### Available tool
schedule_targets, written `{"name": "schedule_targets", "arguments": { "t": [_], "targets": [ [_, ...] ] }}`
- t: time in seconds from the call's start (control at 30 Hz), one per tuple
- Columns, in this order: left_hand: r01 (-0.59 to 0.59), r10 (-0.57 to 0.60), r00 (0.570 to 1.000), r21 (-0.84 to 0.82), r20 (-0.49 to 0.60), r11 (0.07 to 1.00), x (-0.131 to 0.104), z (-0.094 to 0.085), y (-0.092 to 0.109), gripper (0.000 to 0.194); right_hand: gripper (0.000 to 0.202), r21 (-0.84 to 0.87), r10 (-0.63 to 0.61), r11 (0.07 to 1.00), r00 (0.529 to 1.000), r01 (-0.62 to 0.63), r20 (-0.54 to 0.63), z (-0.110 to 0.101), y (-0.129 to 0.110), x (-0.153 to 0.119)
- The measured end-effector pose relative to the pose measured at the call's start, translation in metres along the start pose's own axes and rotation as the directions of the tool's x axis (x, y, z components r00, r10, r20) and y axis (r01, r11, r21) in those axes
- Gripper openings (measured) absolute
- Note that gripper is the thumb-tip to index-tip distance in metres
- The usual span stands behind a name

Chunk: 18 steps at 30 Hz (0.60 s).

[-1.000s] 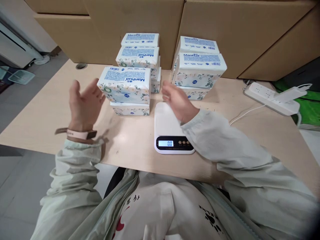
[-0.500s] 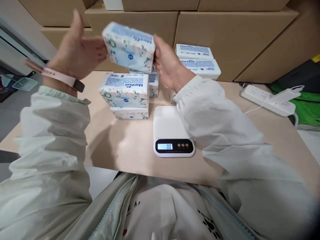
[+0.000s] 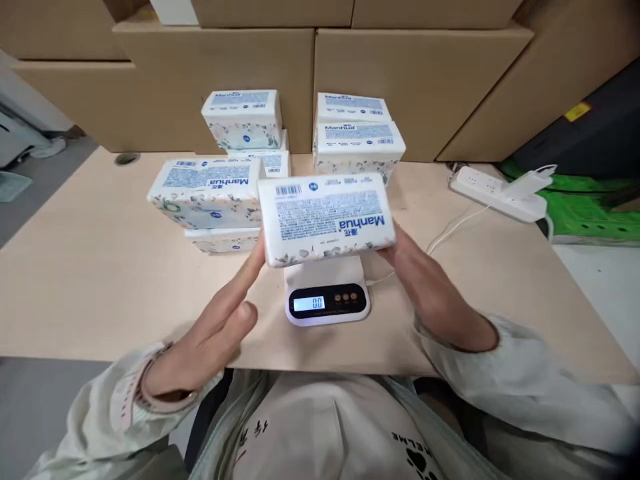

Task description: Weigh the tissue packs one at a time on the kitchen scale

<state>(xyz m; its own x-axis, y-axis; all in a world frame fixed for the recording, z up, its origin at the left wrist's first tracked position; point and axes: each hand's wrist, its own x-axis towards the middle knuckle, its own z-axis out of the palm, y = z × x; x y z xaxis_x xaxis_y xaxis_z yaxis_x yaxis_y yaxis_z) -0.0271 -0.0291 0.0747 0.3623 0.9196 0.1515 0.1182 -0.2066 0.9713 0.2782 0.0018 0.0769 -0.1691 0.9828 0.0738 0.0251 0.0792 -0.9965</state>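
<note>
A tissue pack, white with blue print and flowers, is in the air over the rear of a white kitchen scale, tilted so its printed top faces me. My right hand grips its right end. At the left end, the outstretched fingers of my left hand press against its side, thumb apart, so the pack is held between both hands. The scale's lit display reads 0.0; the pack hides most of the weighing plate.
Left of the scale stand two stacked tissue packs, with another stack behind. More packs stand at back right. Cardboard boxes line the table's rear. A power strip with a white cable lies on the right.
The tissue pack has come down and towards me, from above the left stack to over the scale. My left hand has moved from beside it onto its left end. The view has shifted.
</note>
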Motion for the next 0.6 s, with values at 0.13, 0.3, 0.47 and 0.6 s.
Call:
{"name": "schedule_targets", "arguments": {
  "t": [0.13,0.3,0.47,0.6],
  "targets": [
    [0.091,-0.095,0.993,0.057,0.072,0.994,0.004,0.009,-0.035,0.071,0.055,0.003,0.106,0.994,0.994,-0.106,0.014,-0.002,0.032,-0.012],
    [0.084,-0.086,0.995,-0.033,-0.055,0.996,0.01,0.008,-0.064,0.065,0.054,0.006,-0.043,0.999,0.993,0.044,-0.111,-0.004,0.06,-0.012],
    [0.087,-0.11,0.979,-0.135,-0.172,0.987,0.004,0.005,-0.073,0.056,0.049,0.05,-0.076,0.993,0.923,0.102,-0.376,-0.01,0.074,-0.014],
    [0.101,-0.124,0.98,-0.15,-0.153,0.984,0.002,0.003,-0.072,0.059,0.051,0.128,0.001,0.99,0.904,0.06,-0.428,-0.012,0.074,-0.011]
  ]
}}
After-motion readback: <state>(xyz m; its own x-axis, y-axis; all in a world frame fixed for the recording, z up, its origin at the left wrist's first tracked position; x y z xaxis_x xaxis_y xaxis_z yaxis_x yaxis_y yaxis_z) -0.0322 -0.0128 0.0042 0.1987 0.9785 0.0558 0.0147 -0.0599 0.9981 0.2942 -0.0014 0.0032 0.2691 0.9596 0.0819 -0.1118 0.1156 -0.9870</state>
